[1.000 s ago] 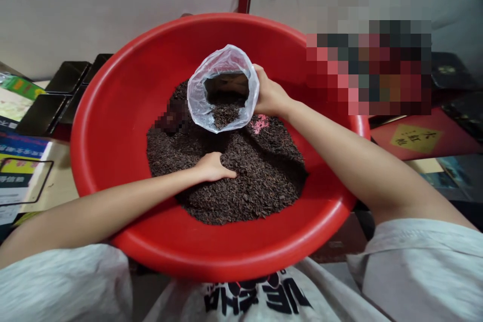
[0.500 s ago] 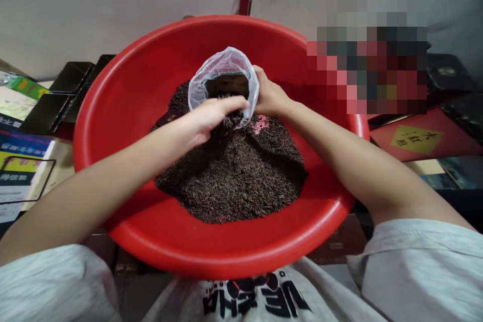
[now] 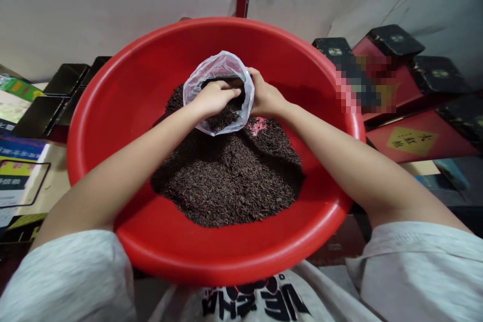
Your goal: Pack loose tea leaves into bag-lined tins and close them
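Note:
My right hand [image 3: 267,94] is closed around the right side of a container lined with a clear plastic bag [image 3: 218,62], whose mouth tilts toward me. My left hand [image 3: 216,96] reaches into that mouth, thumb toward the right and fingers curled down on dark tea leaves [image 3: 223,116]. The fingertips are hidden among the leaves. Beneath the bag, a heap of loose dark leaves [image 3: 234,181] lies in a large red plastic basin [image 3: 222,256]. A small pink patch [image 3: 258,126] shows in the heap beside my right hand.
Black open boxes [image 3: 39,115] stand left of the basin, near a green carton [image 3: 18,88] and printed sheets [image 3: 18,148]. At the right are red and black tea boxes [image 3: 418,136], partly blurred out. A wall [image 3: 124,5] rises behind the basin.
My left hand has moved up and deeper into the bag's mouth with the leaves. More leaves now show inside the bag. My right hand keeps its hold; the view has shifted slightly.

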Available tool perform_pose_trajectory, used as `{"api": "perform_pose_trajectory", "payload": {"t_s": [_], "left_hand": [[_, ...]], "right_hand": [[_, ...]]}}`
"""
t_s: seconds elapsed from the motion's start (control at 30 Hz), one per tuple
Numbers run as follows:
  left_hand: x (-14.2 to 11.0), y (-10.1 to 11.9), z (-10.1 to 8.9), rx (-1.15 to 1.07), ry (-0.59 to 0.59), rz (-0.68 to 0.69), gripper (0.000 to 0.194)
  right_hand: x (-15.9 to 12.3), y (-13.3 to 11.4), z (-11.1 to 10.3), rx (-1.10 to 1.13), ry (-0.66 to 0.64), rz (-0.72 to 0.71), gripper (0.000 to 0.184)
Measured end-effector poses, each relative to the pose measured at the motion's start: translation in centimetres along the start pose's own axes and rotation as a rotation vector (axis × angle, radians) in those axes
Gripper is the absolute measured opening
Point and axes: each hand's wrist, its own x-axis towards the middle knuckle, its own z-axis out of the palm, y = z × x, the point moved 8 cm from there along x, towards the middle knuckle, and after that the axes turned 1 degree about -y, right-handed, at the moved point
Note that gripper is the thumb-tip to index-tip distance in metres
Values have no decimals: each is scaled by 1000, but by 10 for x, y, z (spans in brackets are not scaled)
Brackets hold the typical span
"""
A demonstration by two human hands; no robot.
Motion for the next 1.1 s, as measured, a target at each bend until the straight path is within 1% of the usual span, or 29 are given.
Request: {"api": "perform_pose_trajectory", "payload": {"t_s": [0.07,0.1,0.13,0.17,0.2,0.23,0.27,0.3,0.37,0.4,0.43,0.5,0.57,0.67,0.7,0.77,0.83,0.9,0.97,1.03,1.1], "left_hand": [[-27,18,-2,164,35,139,25],[-42,25,2,255,23,225,24],[-59,28,12,344,-40,302,22],[-75,26,28,431,-163,360,22],[-91,17,46,504,-322,380,24],[-104,2,62,550,-458,350,33],[-112,-15,74,580,-529,297,52],[-116,-31,81,605,-558,227,75],[-115,-65,89,600,-560,26,109],[-113,-78,91,581,-550,-58,119],[-110,-87,92,553,-538,-118,124],[-105,-92,94,496,-509,-158,127],[-104,-90,94,455,-468,-179,119],[-109,-92,95,418,-418,-292,98],[-111,-94,96,373,-394,-337,88],[-113,-98,97,209,-358,-411,62],[-113,-100,97,25,-351,-460,36],[-112,-96,93,-129,-357,-496,17],[-111,-81,84,-264,-353,-501,6],[-108,-57,70,-355,-353,-464,8],[-102,-31,57,-382,-354,-405,12]], "right_hand": [[-1,-1,0,-2,-4,6,100],[-1,-1,0,-2,-6,7,100],[-1,-2,0,0,-8,8,100],[-2,-2,-1,2,-9,7,99],[-2,-3,-1,5,-9,8,99],[-2,-3,0,6,-10,11,99],[-2,-3,0,6,-13,15,99],[-2,-2,0,4,-16,21,100],[-2,-1,0,-2,-20,31,102],[-1,-1,0,-5,-21,32,103],[-1,-1,0,-5,-21,32,103],[-1,0,0,-1,-19,27,103],[-1,-1,0,7,-16,17,102],[-1,0,1,8,-10,4,102],[-1,1,2,4,-8,-3,103],[0,1,3,-4,-1,-18,103],[1,1,3,-14,4,-31,102],[1,1,4,-28,-1,-30,101],[1,2,4,-40,-10,-20,102],[0,2,4,-41,-15,-10,102],[0,2,5,-33,-17,0,101]]}}
